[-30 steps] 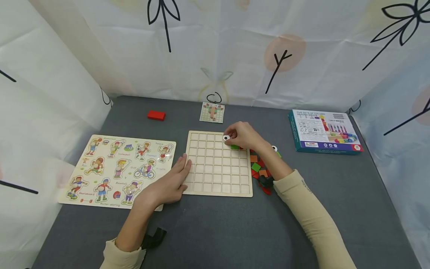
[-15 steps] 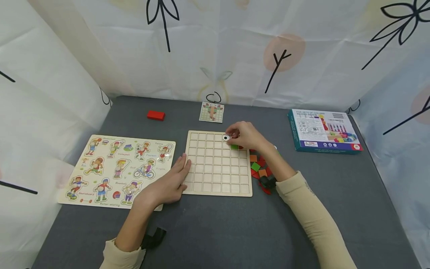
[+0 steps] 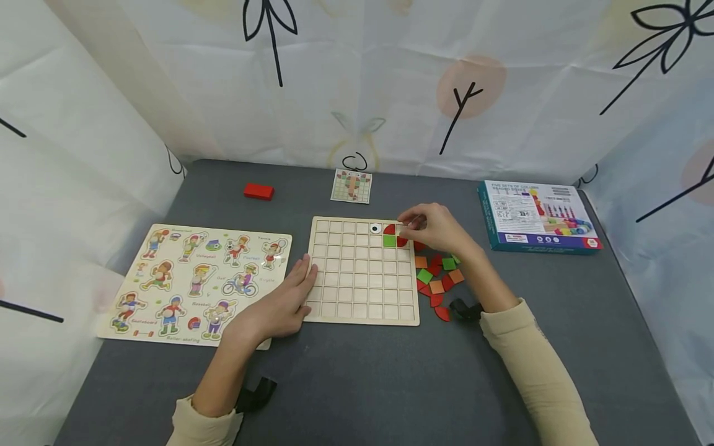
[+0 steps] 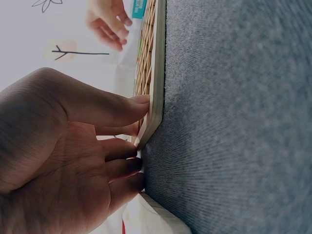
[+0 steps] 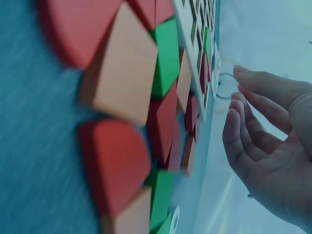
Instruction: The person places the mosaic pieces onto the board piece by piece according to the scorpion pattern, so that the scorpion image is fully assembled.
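The grid board (image 3: 346, 288) lay flat on the tabletop (image 3: 357, 384), approx. in the middle of my head view. The left hand (image 3: 279, 306) lay along its left edge, fingers (image 3: 305, 271) rather straight and close together, thumb tip against the board. In the top row sat the eye tile (image 3: 376, 228), w/ a red pc (image 3: 389, 229) just beside; under that red pc was a green tile (image 3: 389, 241), w/ another red pc (image 3: 401, 243) at its right. The right hand (image 3: 436, 228) was over the top right corner, fingers bent and near to each other, pinching nothing that I could see. The loose pcs (image 3: 424, 276) lay beside the board's right edge.

For good placing, imo, the left hand needed only light pressure, b/c a hard push could slide the board. The right hand had to take each pc by its sides, square it w/ its cell and press until flat, w/o dragging the neighbours. The pattern card (image 3: 351, 186) behind was prob. worth a look 1st.
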The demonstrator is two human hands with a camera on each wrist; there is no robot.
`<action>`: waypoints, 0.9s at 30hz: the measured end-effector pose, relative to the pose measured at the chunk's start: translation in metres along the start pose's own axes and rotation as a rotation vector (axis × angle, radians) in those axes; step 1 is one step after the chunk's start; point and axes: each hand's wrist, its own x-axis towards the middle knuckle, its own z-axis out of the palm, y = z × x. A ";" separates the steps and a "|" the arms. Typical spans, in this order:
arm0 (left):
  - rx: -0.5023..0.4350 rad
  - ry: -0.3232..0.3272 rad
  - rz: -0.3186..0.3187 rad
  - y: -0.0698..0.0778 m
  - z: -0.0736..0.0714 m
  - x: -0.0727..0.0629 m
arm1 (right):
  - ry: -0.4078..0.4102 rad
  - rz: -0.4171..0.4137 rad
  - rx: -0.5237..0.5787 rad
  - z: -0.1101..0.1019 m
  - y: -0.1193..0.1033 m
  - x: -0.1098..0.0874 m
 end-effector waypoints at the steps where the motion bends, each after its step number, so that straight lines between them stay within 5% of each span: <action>1: -0.004 0.003 0.005 0.000 0.000 0.000 | 0.003 0.003 -0.002 -0.002 0.002 -0.003; 14: 0.038 -0.053 -0.043 0.028 -0.018 -0.005 | -0.030 0.028 -0.069 -0.010 0.031 -0.027; 27: 0.041 -0.052 -0.051 0.024 -0.015 -0.004 | -0.020 0.018 -0.084 -0.012 0.043 -0.018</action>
